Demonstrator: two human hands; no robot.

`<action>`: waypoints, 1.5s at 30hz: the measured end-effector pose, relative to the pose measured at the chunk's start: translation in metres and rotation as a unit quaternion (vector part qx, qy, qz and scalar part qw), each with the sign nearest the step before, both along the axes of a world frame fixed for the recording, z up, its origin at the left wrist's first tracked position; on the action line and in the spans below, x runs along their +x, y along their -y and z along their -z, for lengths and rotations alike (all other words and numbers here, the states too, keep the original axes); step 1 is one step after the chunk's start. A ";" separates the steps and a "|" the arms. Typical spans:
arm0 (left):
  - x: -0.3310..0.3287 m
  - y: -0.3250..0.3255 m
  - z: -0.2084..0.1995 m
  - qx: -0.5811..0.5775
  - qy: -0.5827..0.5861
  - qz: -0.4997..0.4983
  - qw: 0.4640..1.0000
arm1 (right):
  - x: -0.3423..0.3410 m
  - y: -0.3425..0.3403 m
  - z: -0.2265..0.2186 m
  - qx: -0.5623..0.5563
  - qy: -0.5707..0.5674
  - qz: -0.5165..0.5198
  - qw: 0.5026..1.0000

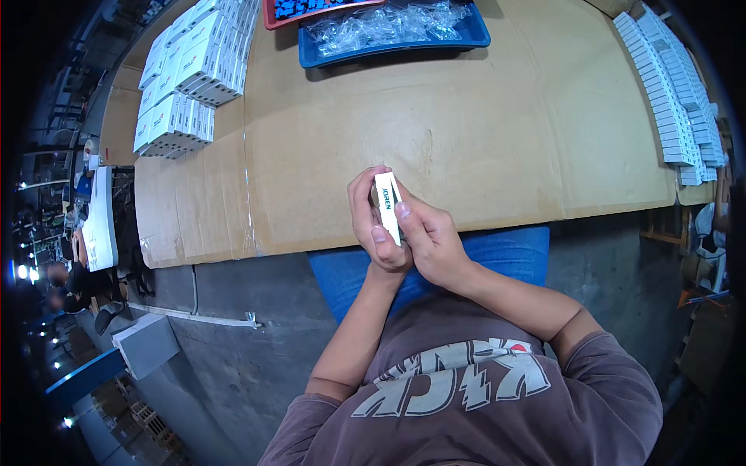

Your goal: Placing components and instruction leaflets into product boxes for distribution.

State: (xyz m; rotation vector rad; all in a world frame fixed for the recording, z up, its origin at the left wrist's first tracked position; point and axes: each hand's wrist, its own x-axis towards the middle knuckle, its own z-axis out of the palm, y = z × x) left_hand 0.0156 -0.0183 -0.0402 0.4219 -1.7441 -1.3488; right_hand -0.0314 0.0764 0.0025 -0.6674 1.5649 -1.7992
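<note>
A small white box (386, 208) with dark lettering on its narrow side is held between my two hands, just over the near edge of the table. My left hand (368, 213) wraps round its left side, with the thumb against the lower part. On the other side my right hand (431, 237) presses its thumb near a dark gap along the box's right edge. The fingers behind the box are partly hidden. Whether anything lies inside the box cannot be seen.
Cardboard covers the table (326, 155). Stacks of white boxes (194, 70) stand at the far left, and more rows of white boxes (668, 93) at the right. A blue tray (396, 53) of clear plastic pieces sits at the back, beside a red tray (272, 22) with blue parts.
</note>
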 end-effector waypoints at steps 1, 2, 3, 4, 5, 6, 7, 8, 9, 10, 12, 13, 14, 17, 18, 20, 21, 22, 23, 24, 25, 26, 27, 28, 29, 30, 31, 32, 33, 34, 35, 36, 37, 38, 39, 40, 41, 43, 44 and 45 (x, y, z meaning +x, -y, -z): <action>-0.001 0.000 0.001 0.000 0.000 0.001 1.000 | 0.000 0.000 0.001 0.011 -0.038 0.001 0.999; -0.002 -0.001 0.002 0.011 -0.013 -0.004 1.000 | 0.001 0.000 0.000 0.011 -0.038 0.001 0.999; -0.002 -0.002 0.002 0.022 -0.025 -0.010 0.999 | 0.002 0.001 0.000 0.009 -0.053 0.010 0.999; -0.002 -0.002 0.003 0.022 -0.025 -0.010 0.999 | 0.002 0.002 -0.001 0.006 -0.067 0.018 0.998; -0.001 -0.002 0.005 0.035 -0.027 -0.007 0.999 | 0.002 0.001 -0.001 0.006 -0.066 0.018 0.998; -0.001 -0.002 0.006 0.048 -0.029 -0.005 0.998 | 0.001 0.000 0.000 0.015 -0.067 0.011 0.998; 0.000 -0.002 0.007 0.048 -0.029 -0.006 0.998 | 0.001 -0.001 0.000 0.023 -0.067 0.003 0.997; 0.002 -0.001 0.007 0.043 -0.028 0.003 0.999 | 0.001 -0.001 -0.001 0.023 -0.067 0.002 0.997; 0.002 0.000 0.006 0.039 -0.027 0.014 0.999 | 0.001 0.000 -0.002 0.023 -0.067 0.009 0.997; 0.000 -0.002 0.005 0.039 -0.027 0.014 0.999 | 0.000 0.000 -0.003 0.023 -0.068 0.015 0.997; -0.006 -0.004 0.000 0.067 -0.005 0.010 0.998 | -0.008 0.001 0.001 0.036 -0.066 0.010 0.997; -0.005 -0.002 -0.006 0.057 0.035 0.042 0.997 | -0.014 0.001 0.003 0.049 -0.064 0.005 0.997; -0.005 0.001 -0.003 0.056 0.035 0.042 0.997 | -0.020 0.000 0.003 0.048 -0.064 0.005 0.997; -0.022 -0.002 -0.001 -0.169 0.098 -0.065 0.979 | -0.040 -0.007 -0.007 0.019 0.026 -0.057 0.998; -0.019 -0.002 0.002 -0.170 0.098 -0.063 0.979 | -0.046 -0.011 -0.005 0.018 0.026 -0.054 0.998; -0.006 0.001 0.008 0.190 -0.006 0.123 0.974 | -0.054 -0.018 0.001 0.064 -0.093 -0.110 0.988; -0.008 0.000 -0.008 0.263 -0.013 0.111 0.958 | -0.055 -0.021 0.003 0.085 -0.132 -0.125 0.980; -0.009 0.002 -0.011 0.263 -0.013 0.112 0.958 | -0.057 -0.023 0.004 0.085 -0.131 -0.124 0.980; -0.010 0.004 -0.013 0.286 0.001 0.114 0.951 | -0.058 -0.024 0.006 0.091 -0.239 -0.104 0.961; -0.010 0.005 -0.014 0.309 0.015 0.114 0.944 | -0.059 -0.025 0.006 0.095 -0.344 -0.085 0.930; -0.010 0.002 -0.015 0.330 0.005 0.126 0.936 | -0.061 -0.024 0.011 0.094 -0.344 -0.085 0.930; -0.011 -0.004 -0.016 0.329 0.005 0.126 0.936 | -0.064 -0.022 0.017 0.066 -0.378 -0.046 0.922; -0.013 -0.011 -0.024 0.357 0.042 0.153 0.921 | -0.068 -0.020 0.021 0.039 -0.410 -0.006 0.911; -0.013 -0.016 -0.029 0.384 0.079 0.179 0.902 | -0.073 -0.020 0.022 0.039 -0.409 -0.005 0.912; -0.010 -0.018 -0.030 0.452 0.094 0.218 0.860 | -0.078 -0.021 0.022 0.030 -0.446 -0.013 0.894; -0.011 -0.020 -0.034 0.452 0.094 0.217 0.860 | -0.082 -0.019 0.021 0.019 -0.482 -0.022 0.876; -0.013 -0.024 -0.039 0.491 0.088 0.214 0.840 | -0.084 -0.017 0.019 -0.004 -0.491 -0.023 0.871; -0.013 -0.026 -0.043 0.530 0.082 0.211 0.817 | -0.088 -0.015 0.019 -0.005 -0.491 -0.023 0.871; -0.012 -0.026 -0.042 0.543 0.064 0.225 0.807 | -0.092 -0.014 0.020 -0.018 -0.502 -0.035 0.864; -0.012 -0.026 -0.043 0.542 0.064 0.225 0.807 | -0.095 -0.013 0.020 -0.031 -0.512 -0.047 0.857; -0.012 -0.026 -0.045 0.535 0.067 0.224 0.812 | -0.098 -0.010 0.022 -0.031 -0.513 -0.047 0.857; -0.012 -0.026 -0.046 0.527 0.070 0.223 0.817 | -0.100 -0.007 0.025 -0.068 -0.525 -0.021 0.848; -0.012 -0.026 -0.044 0.527 0.071 0.223 0.817 | -0.100 -0.005 0.027 -0.105 -0.536 0.005 0.837; -0.012 -0.026 -0.039 0.519 0.065 0.229 0.821 | -0.099 -0.004 0.028 -0.105 -0.536 0.006 0.838; -0.013 -0.026 -0.037 0.511 0.060 0.234 0.825 | -0.099 -0.004 0.028 -0.114 -0.544 0.020 0.831; -0.012 -0.026 -0.036 0.511 0.061 0.233 0.825 | -0.098 -0.003 0.029 -0.123 -0.551 0.034 0.825; -0.011 -0.025 -0.036 0.505 0.074 0.228 0.829 | -0.097 -0.003 0.030 -0.123 -0.551 0.034 0.825; -0.010 -0.026 -0.034 0.499 0.087 0.225 0.832 | -0.094 -0.004 0.033 -0.122 -0.543 0.044 0.830; -0.009 -0.027 -0.031 0.508 0.087 0.213 0.830 | -0.093 -0.004 0.035 -0.121 -0.543 0.045 0.829; -0.010 -0.027 -0.031 0.518 0.087 0.201 0.827 | -0.091 -0.005 0.037 -0.122 -0.529 0.043 0.839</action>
